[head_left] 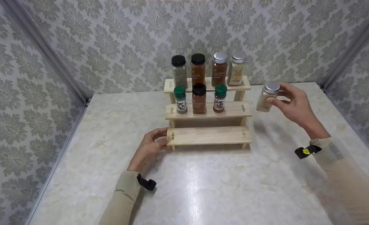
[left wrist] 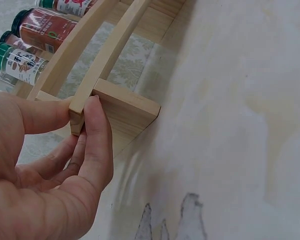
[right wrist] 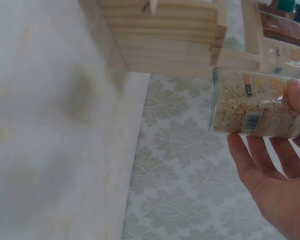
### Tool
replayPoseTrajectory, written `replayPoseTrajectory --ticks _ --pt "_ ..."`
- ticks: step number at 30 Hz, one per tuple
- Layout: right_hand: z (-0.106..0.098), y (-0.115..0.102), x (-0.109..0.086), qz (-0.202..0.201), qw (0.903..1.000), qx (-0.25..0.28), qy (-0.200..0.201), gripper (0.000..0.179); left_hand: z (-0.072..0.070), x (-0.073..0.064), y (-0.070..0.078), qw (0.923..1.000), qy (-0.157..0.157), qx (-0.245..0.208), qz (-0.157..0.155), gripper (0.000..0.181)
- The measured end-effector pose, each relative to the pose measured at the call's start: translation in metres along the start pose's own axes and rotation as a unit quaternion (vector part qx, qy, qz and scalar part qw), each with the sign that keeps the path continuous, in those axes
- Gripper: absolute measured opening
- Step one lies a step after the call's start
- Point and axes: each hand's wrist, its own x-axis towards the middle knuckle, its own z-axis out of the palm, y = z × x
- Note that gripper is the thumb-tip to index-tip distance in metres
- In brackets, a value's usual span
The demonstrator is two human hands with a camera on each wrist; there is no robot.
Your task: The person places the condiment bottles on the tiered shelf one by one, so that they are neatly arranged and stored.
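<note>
My right hand [head_left: 296, 104] grips a glass spice jar [head_left: 263, 102] with a silver lid, thumb on one side and fingers on the other. Beige granules fill it, and a barcode label shows in the right wrist view. The jar is raised and slightly tilted, just right of the three-tier wooden spice rack [head_left: 207, 136]. At the rack's lowest tier, my left hand [head_left: 149, 144] pinches the left end of the board between thumb and fingers. Green-capped shakers [head_left: 180, 100] flank a dark-capped jar [head_left: 199, 99] of reddish-brown spice on the middle tier.
Along the top tier stand two black-capped jars [head_left: 198, 70] and two silver-lidded jars [head_left: 236, 69]. Patterned wall panels [head_left: 125, 47] close off the back and both sides of the marbled tabletop [head_left: 234, 187]. The rack stands near the back edge.
</note>
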Motion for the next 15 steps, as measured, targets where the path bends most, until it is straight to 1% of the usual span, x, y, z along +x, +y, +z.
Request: replayPoseTrajectory --ticks 7,12,15 --pt "0.006 -0.022 0.004 0.007 1.0000 -0.003 -0.004 0.054 0.001 0.000 0.001 0.9999 0.002 0.004 -0.012 0.046" --pt "0.016 -0.033 0.010 -0.022 0.9991 0.029 -0.021 0.052 0.000 0.000 0.001 0.9998 0.004 0.011 -0.013 0.047" --pt "0.023 -0.036 0.013 -0.030 0.9980 0.046 -0.031 0.053 0.000 -0.001 0.001 0.9999 0.004 0.012 -0.009 0.047"
